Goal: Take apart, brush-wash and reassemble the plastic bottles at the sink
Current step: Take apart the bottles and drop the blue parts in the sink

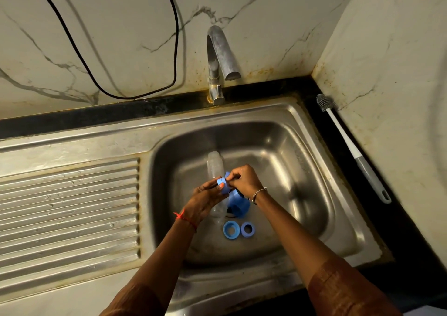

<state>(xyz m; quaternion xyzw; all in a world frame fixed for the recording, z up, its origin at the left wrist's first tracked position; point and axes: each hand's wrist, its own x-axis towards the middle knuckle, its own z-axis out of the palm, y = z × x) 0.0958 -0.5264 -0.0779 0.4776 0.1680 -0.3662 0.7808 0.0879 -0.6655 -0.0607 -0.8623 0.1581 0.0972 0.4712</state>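
Note:
Over the steel sink basin (278,160), my left hand (205,200) grips a blue bottle cap (224,187). My right hand (244,180) pinches the top of that same cap from the right. A clear plastic bottle (214,165) lies in the basin behind my hands, neck pointing away. Another clear bottle piece (217,210) shows under my left hand. A larger blue cap (239,205) lies on the basin floor below my right wrist. Two blue rings (231,229) (248,229) lie side by side nearer to me.
A metal tap (219,56) arches over the back of the sink; no water runs. A white and grey bottle brush (353,146) lies on the dark counter at the right. The ribbed drainboard (70,209) extends left. A black cable (135,95) hangs on the marble wall.

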